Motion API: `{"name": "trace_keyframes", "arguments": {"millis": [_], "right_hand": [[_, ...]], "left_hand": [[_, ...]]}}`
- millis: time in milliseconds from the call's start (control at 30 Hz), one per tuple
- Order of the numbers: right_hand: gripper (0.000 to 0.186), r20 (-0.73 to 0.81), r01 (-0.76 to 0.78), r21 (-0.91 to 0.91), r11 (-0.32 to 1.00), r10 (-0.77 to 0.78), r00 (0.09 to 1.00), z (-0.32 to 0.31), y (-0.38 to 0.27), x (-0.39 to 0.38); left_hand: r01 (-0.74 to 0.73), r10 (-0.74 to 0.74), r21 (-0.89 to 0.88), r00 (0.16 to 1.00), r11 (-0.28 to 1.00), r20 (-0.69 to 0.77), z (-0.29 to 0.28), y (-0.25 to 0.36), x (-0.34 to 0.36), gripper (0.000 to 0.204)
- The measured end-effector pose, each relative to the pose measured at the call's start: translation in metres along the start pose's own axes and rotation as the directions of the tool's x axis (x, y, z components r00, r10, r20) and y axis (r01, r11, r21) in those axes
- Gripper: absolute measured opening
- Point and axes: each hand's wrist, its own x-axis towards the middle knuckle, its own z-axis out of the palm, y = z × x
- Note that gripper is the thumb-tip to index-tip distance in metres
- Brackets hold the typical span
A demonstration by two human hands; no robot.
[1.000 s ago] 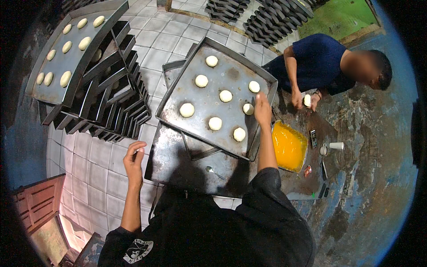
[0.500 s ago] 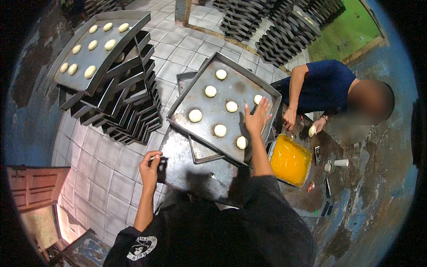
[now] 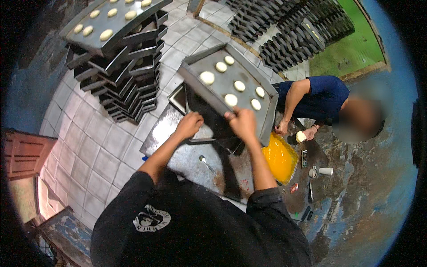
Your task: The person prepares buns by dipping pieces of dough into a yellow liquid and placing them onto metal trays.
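Observation:
My right hand (image 3: 243,123) grips the near wall of a metal baking tray (image 3: 189,70), which is raised and tilted. Several pale round dough balls (image 3: 239,86) lie spread on it. Beneath it, a second baking tray (image 3: 178,99) with a dark inside rests on a worn metal tabletop (image 3: 167,127). My left hand (image 3: 190,124) is closed at the lower tray's left side, seemingly on its rim; the fingertips are partly hidden. Close to my left forearm, a spoon (image 3: 206,163) lies on the tabletop.
A tall stack of trays (image 3: 129,80) stands at left, dough balls on top. More tray stacks (image 3: 289,46) stand at the back. At right, a co-worker (image 3: 327,95) holds a dough piece (image 3: 300,136) beside a container of yellow filling (image 3: 280,158). A white cup (image 3: 326,171) lies nearby.
My right hand has left the dough balls and taken the upper tray's near wall; that tray is now lifted and tilted. My left hand has moved right and inward to the lower tray.

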Motion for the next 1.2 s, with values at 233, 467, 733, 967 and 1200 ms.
{"name": "trace_keyframes", "arguments": {"millis": [233, 467, 733, 967, 1200], "right_hand": [[0.032, 0.011, -0.108, 0.122, 0.987, 0.107, 0.994, -0.053, -0.005, 0.017], [0.031, -0.030, -0.257, 0.084, 0.963, 0.260, 0.965, -0.027, 0.003, -0.015], [0.030, -0.060, -0.291, 0.115, 0.950, 0.299, 0.952, 0.000, -0.010, -0.011], [0.023, -0.095, -0.235, 0.178, 0.955, 0.255, 0.962, 0.037, -0.038, -0.007], [0.016, -0.152, -0.295, 0.108, 0.949, 0.309, 0.939, 0.130, -0.016, -0.043]], "left_hand": [[-0.169, 0.060, 0.391, 0.959, 0.905, 0.277, 0.043, -0.006, 0.058, 0.029], [-0.170, 0.157, 0.122, 0.981, 0.978, 0.111, 0.108, -0.046, 0.120, 0.041], [-0.113, 0.069, 0.061, 0.871, 0.992, 0.486, 0.057, -0.031, 0.138, 0.041], [0.495, -0.169, -0.861, 0.864, 0.117, 0.474, -0.024, -0.051, 0.006, 0.026], [0.447, -0.307, -0.878, 0.822, -0.172, 0.479, -0.061, -0.010, -0.070, 0.028]]}}
